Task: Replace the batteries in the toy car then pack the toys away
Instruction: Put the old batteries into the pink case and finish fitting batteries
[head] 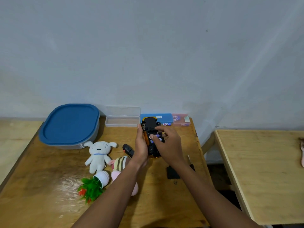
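Two grips meet at the upturned toy car (pixel 149 124) in mid-frame. The left grip (pixel 141 145) clasps its side, and the right grip (pixel 167 145) curls thumb and fingers onto the batteries (pixel 157 136). The counter (pixel 49 178) edge runs close at right, with bare wood lower left. A plush dog (pixel 98 153), remote (pixel 128 150) and blue-lidded tub (pixel 69 124) crowd the left; a clear case (pixel 122 121) and blue case (pixel 164 118) line the grey wall (pixel 148 46).

Bare tabletop (pixel 32 186) left of white plush (pixel 98 155)
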Motion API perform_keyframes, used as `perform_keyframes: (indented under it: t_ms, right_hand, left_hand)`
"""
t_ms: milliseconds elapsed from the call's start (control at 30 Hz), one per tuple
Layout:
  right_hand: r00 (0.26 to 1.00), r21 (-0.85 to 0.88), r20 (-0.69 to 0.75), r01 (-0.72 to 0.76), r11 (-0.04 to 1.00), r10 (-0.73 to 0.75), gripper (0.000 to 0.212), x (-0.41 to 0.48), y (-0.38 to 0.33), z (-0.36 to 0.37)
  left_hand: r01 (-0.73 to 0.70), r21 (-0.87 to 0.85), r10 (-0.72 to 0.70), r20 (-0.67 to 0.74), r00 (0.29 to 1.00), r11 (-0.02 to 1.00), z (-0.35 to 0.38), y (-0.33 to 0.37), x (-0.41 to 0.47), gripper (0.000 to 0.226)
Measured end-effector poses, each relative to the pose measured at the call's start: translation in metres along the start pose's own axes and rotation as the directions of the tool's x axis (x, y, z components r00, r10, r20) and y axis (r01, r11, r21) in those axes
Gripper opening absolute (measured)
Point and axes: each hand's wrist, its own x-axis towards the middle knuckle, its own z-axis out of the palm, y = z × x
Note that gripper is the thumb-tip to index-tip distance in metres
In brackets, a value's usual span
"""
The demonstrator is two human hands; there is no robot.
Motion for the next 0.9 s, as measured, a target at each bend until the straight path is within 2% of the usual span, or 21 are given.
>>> perform_keyframes:
  t_ms: [133, 233, 467, 667, 900]
  right_hand:
    - [0.989, 0.008, -0.046, -0.142, 0.990, 0.142, 0.051, 0.000, -0.003, 0.005]
    - [0.969, 0.064, 0.003, -0.245, 0.967, 0.246, 0.057, 0.001, -0.002, 0.004]
    - [0.937, 0.233, 0.117, -0.349, 0.908, 0.330, 0.053, 0.008, 0.009, 0.002]
    - [0.896, 0.361, 0.223, -0.443, 0.821, 0.385, 0.061, 0.018, 0.017, 0.001]
    - [0.828, 0.407, 0.337, -0.557, 0.724, 0.448, 0.086, 0.032, 0.042, -0.002]
  left_hand:
    - [0.003, 0.031, -0.001, -0.054, 0.999, 1.000, 0.003, -0.002, 0.001, 0.077]
    - [0.019, 0.040, -0.016, -0.062, 0.998, 0.999, 0.003, -0.006, 0.005, 0.077]
    - [0.044, 0.036, -0.044, -0.022, 0.999, 0.998, 0.006, -0.006, 0.012, 0.072]
    - [0.059, 0.038, -0.060, 0.002, 0.998, 0.997, 0.010, -0.011, 0.019, 0.074]
    - [0.101, 0.049, -0.099, -0.037, 0.994, 0.994, 0.015, -0.020, 0.037, 0.072]
